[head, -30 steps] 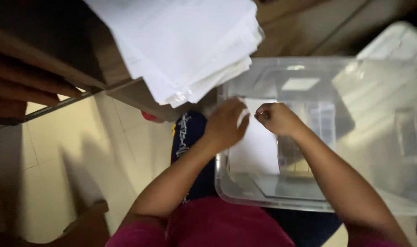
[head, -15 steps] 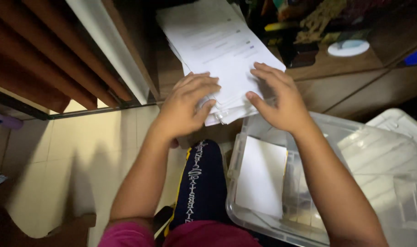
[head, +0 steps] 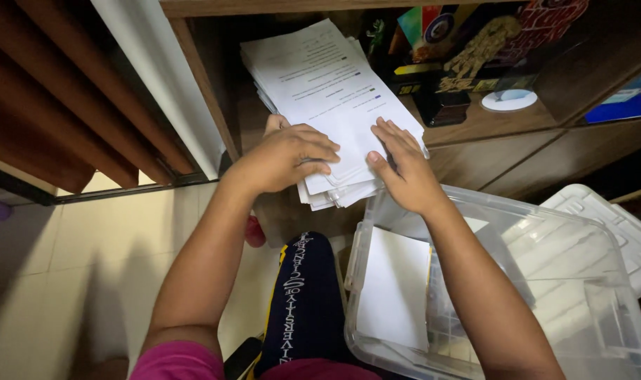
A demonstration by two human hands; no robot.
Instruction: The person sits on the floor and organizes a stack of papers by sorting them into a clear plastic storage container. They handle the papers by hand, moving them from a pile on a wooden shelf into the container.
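Note:
A thick stack of white printed papers [head: 320, 84] lies on a wooden shelf [head: 475, 123], its near end sticking out over the edge. My left hand [head: 285, 156] curls over the stack's near left corner, fingers on top and thumb tucked beside it. My right hand [head: 401, 169] rests flat on the stack's near right part, fingers spread. Below my right forearm stands a clear plastic storage box [head: 581, 281] with a white sheet [head: 394, 288] upright inside it.
Colourful books and boxes [head: 475, 42] and a small white disc [head: 509, 100] sit deeper on the shelf. A white box lid [head: 609, 225] lies at the right. A white shelf post [head: 159, 84] rises at the left. My leg in dark trousers [head: 299, 302] is over the tiled floor [head: 67, 267].
A second ago both hands were at the white sheet in the clear box. They rose to the paper stack on the shelf and now press on its near end.

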